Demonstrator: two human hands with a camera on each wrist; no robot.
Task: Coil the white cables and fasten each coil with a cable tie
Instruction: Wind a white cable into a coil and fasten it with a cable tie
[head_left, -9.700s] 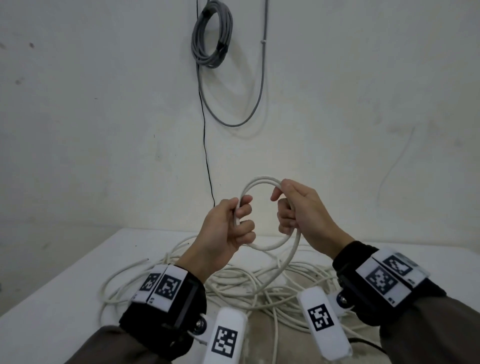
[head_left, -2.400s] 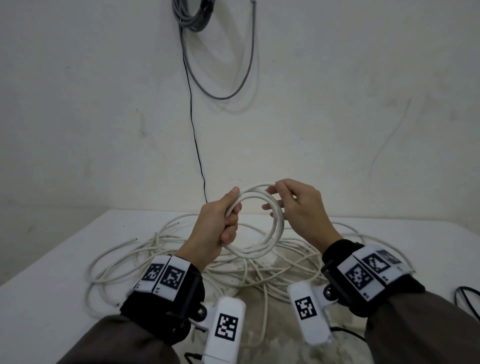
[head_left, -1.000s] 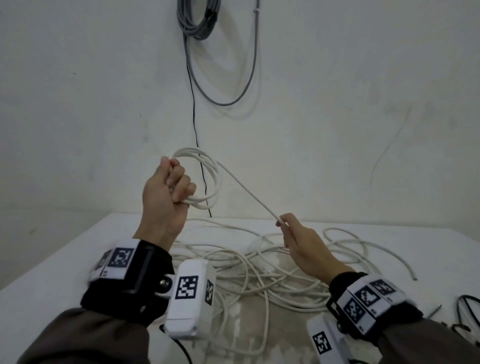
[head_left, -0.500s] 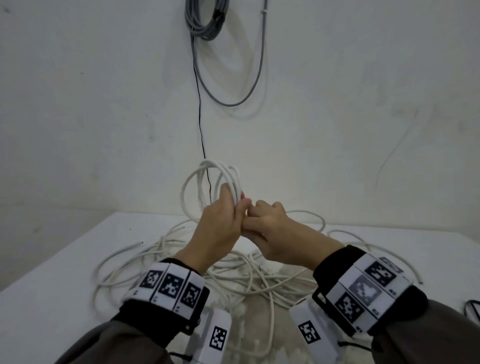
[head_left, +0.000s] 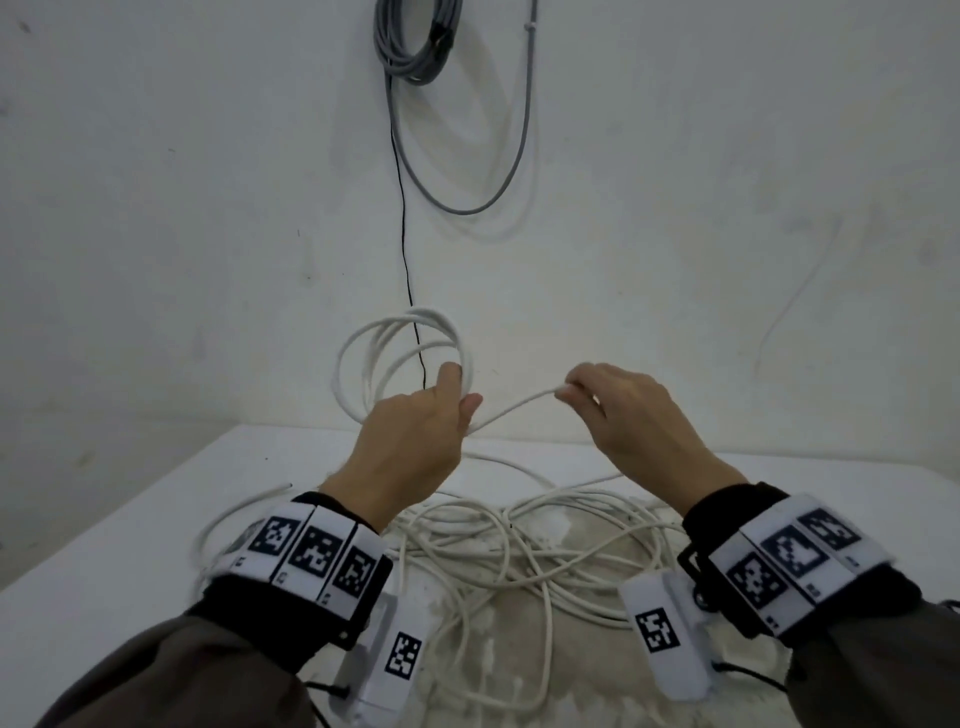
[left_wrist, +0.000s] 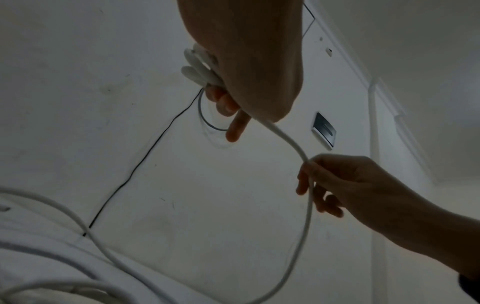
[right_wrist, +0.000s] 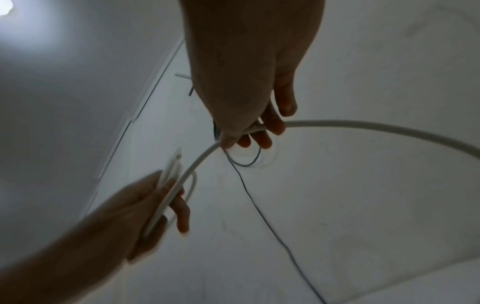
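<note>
My left hand (head_left: 415, 431) is raised above the table and grips a small coil of white cable (head_left: 358, 358) of several loops, which stands up behind its fingers. From that grip a straight run of the same cable (head_left: 511, 409) leads right to my right hand (head_left: 618, 410), which pinches it between thumb and fingertips. In the left wrist view the bunched loops (left_wrist: 200, 67) sit in my left hand (left_wrist: 246, 67) and the cable (left_wrist: 288, 139) runs to the right hand (left_wrist: 327, 181). In the right wrist view the cable (right_wrist: 363, 125) arcs off to the right past my right hand (right_wrist: 249, 115).
A loose tangle of white cable (head_left: 519, 551) lies on the white table (head_left: 130, 545) below my hands. A grey cable coil (head_left: 415, 36) hangs on the wall, with a thin black wire (head_left: 402, 218) running down from it. A black cable end shows at the right edge.
My hands, pressed together half a second ago, have moved apart. The right hand has slid right along the cable, and a straight length now spans the gap; the coil stays in the left hand.
</note>
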